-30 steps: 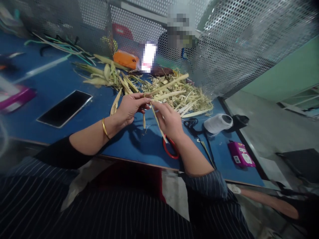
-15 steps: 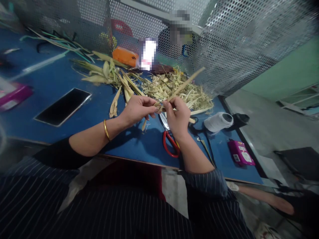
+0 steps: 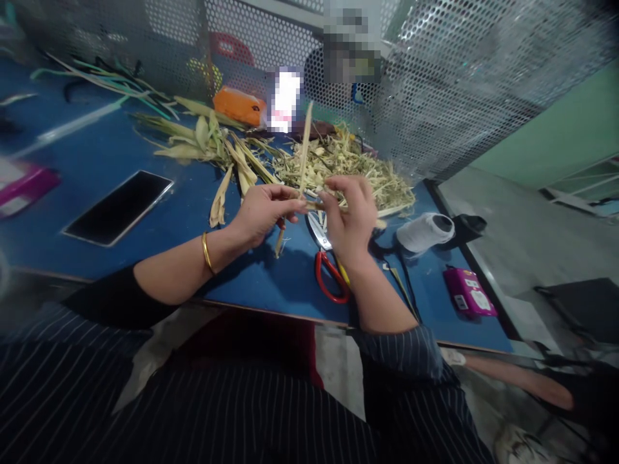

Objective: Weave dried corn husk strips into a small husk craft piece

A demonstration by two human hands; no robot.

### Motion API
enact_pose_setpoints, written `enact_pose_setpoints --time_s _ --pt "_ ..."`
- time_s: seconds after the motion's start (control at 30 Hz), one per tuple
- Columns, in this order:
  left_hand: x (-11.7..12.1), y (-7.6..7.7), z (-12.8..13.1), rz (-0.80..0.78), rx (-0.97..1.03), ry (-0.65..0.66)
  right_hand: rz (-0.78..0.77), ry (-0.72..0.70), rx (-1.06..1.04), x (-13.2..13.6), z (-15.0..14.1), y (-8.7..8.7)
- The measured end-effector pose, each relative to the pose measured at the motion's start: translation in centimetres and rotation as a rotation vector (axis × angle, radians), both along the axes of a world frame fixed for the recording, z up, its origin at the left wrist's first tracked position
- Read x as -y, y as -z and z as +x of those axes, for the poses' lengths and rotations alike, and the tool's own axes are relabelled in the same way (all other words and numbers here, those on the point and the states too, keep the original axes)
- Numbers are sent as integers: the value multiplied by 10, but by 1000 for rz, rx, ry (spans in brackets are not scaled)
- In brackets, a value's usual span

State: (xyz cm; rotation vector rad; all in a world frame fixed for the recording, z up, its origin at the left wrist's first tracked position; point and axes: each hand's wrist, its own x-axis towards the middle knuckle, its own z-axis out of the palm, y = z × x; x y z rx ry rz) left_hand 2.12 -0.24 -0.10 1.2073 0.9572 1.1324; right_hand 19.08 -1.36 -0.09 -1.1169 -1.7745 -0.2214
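Observation:
My left hand (image 3: 271,209) pinches a pale dried strip (image 3: 305,151), which looks like corn husk, between thumb and fingers. The strip rises nearly upright from the fingertips. A short twisted piece of the same husk (image 3: 315,205) runs sideways from these fingertips to my right hand (image 3: 353,216). My right thumb lies over that piece, with the index finger raised and curved; the other fingers are partly hidden. Below the hands, red-handled scissors (image 3: 331,277) lie with their blades pointing away, partly covered by my right hand. A narrow husk piece (image 3: 279,241) hangs beneath my left hand.
Shredded husk (image 3: 348,154) is heaped beyond my hands, with longer husks (image 3: 207,138) to its left. A dark phone (image 3: 118,207) lies on the blue table. At right are a white thread spool (image 3: 425,232) and a purple packet (image 3: 469,293). Perforated metal (image 3: 271,38) bounds the back.
The long strip has swung from leaning right out of my right hand to standing nearly upright at my left fingertips. My right fingers have loosened and shifted slightly right.

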Motion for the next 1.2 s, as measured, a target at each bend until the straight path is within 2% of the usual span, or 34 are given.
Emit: enact_pose_setpoints --time_s 0.07,0.13,0.23,0.37,0.5,0.63,0.73,0.93,1.07,1.2 --pt "-4 -3 -4 -104 83 -7 124 27 150 2 9 -4" --pt "-7 -6 -7 -176 146 -14 167 34 311 4 14 -5" --pt "-8 -8 -9 -248 211 5 131 45 490 3 12 -1" --pt "-8 -6 -9 -324 225 71 89 68 545 1 6 7" --pt "-6 -5 -8 -331 198 101 86 79 587 1 3 8" --pt "-4 -4 -5 -202 137 -26 69 100 649 6 -5 7" --pt "-6 -1 -2 -146 125 -92 22 97 593 9 -14 12" --pt "-10 4 -2 -199 157 -142 -69 -46 417 12 -16 14" --pt "-4 3 -1 -93 24 -77 -55 -2 153 10 -12 8" --pt "1 4 -1 11 -125 52 -104 -2 126 5 -10 7"
